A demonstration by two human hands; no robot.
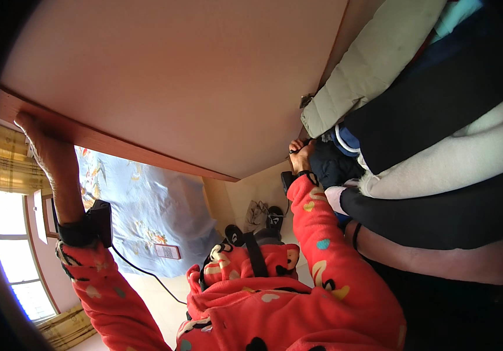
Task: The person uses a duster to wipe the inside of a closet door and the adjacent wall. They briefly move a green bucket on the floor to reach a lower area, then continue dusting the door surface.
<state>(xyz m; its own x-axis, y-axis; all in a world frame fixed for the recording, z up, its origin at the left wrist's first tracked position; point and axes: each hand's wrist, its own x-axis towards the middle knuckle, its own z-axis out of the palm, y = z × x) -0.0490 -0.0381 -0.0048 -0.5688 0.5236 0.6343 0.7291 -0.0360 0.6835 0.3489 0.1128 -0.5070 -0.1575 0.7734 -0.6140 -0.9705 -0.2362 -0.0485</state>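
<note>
A large reddish-brown wooden wardrobe door (181,83) fills the upper part of the head view. My left hand (36,127) is raised against the door's outer edge at the far left; its fingers are partly hidden in shadow. My right hand (301,151) has curled fingers low by the inner side of the door, beside dark clothing (332,162); whether it grips anything is unclear. A metal hinge (306,100) sits above it. Right of that hand hang several garments: a light quilted sleeve (365,70), a black one (435,105) and a white fluffy sleeve (444,162).
A bed with a light blue patterned cover (163,210) lies beyond the door, with a phone (167,251) on it. Shoes (274,217) and a crumpled bag (255,216) are on the tiled floor near my feet. A window (14,250) with yellow curtains (10,158) is at the left.
</note>
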